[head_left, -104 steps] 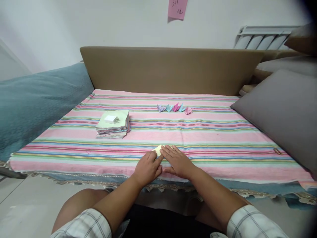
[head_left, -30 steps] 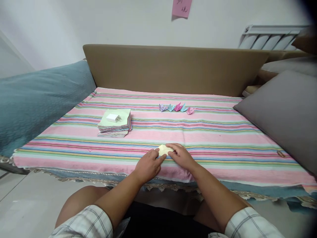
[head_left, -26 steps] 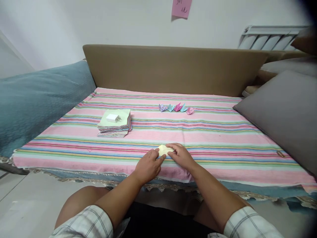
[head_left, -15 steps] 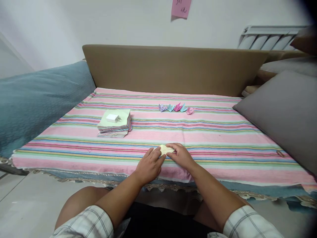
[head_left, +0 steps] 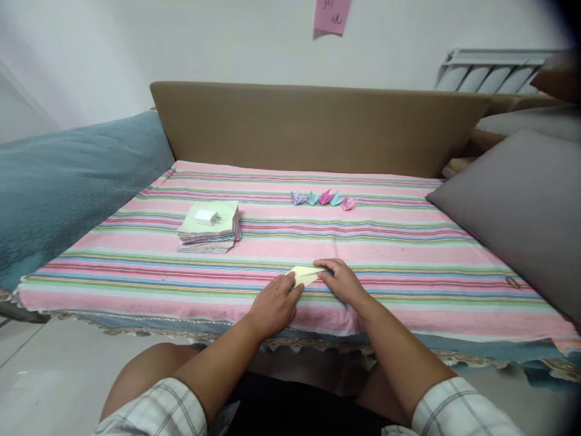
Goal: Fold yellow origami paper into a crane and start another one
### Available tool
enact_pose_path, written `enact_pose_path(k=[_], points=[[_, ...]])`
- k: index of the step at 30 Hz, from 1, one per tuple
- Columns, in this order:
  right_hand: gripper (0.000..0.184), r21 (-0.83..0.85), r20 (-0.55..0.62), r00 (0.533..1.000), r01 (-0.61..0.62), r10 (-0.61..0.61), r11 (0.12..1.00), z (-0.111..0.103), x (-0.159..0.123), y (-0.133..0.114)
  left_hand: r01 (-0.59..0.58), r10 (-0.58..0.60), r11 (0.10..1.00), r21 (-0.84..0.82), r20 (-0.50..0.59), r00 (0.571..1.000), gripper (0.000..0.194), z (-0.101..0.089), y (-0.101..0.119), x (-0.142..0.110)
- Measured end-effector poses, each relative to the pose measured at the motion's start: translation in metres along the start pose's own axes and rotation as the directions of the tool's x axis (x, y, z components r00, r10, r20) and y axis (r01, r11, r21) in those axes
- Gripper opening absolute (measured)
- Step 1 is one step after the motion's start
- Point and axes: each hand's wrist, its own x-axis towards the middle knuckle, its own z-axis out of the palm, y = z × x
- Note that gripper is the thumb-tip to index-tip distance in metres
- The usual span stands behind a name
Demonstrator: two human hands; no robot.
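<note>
A pale yellow piece of folded origami paper (head_left: 305, 275) lies low over the striped cloth, narrowing to a point at its right. My left hand (head_left: 276, 303) holds its left end, thumb at the near edge and fingertips on top. At the right tip, my right hand (head_left: 344, 282) pinches the paper between thumb and fingers, which partly hide that end. Farther back stands a row of several small folded paper figures (head_left: 325, 197) in purple, blue and pink, with pointed tips.
To the left sits a stack of square paper (head_left: 209, 236) with a white plug adapter (head_left: 207, 217) on top. A grey cushion (head_left: 512, 212) leans at the right, near a small brown loop (head_left: 514, 283). A brown backrest (head_left: 313, 130) rises behind the striped cloth (head_left: 149, 242).
My right hand has shifted slightly right along the paper, so more of its pointed right part shows. My left hand has stayed nearly in place.
</note>
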Motion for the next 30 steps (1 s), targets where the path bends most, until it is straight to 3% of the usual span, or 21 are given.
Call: enact_pose_path(k=[2, 7, 9, 12, 15, 19, 30], points=[[0.028, -0.043, -0.020, 0.999, 0.029, -0.030, 0.999, -0.004, 0.000, 0.003, 0.003, -0.003, 1.000, -0.002, 0.001, 1.000, 0.048, -0.001, 0.000, 0.000], [0.036, -0.215, -0.222, 0.969, 0.062, -0.111, 0.975, -0.004, -0.008, -0.012, 0.002, -0.003, 1.000, 0.011, 0.007, 1.000, 0.047, -0.003, 0.000, 0.001], [0.039, -0.317, -0.097, 0.956, 0.233, -0.276, 0.919, 0.003, -0.014, -0.026, 0.005, -0.005, 1.000, -0.009, 0.007, 1.000, 0.045, -0.003, 0.000, 0.001], [0.059, -0.390, 0.171, 0.892, 0.451, -0.418, 0.803, 0.019, -0.022, -0.042, 0.001, -0.001, 0.998, -0.061, 0.005, 1.000, 0.039, -0.004, 0.000, 0.001], [0.074, -0.418, 0.272, 0.880, 0.473, -0.390, 0.776, 0.030, -0.026, -0.042, -0.014, 0.015, 0.997, -0.077, 0.015, 1.000, 0.039, -0.005, -0.001, 0.002], [0.078, -0.424, 0.332, 0.891, 0.433, -0.309, 0.795, 0.028, -0.026, -0.032, 0.002, -0.001, 0.997, -0.072, 0.014, 1.000, 0.044, -0.007, 0.000, 0.002], [0.080, -0.483, 0.345, 0.924, 0.325, -0.165, 0.813, 0.015, -0.028, -0.026, 0.106, -0.108, 0.994, -0.017, -0.118, 0.987, 0.041, 0.002, 0.001, -0.005]])
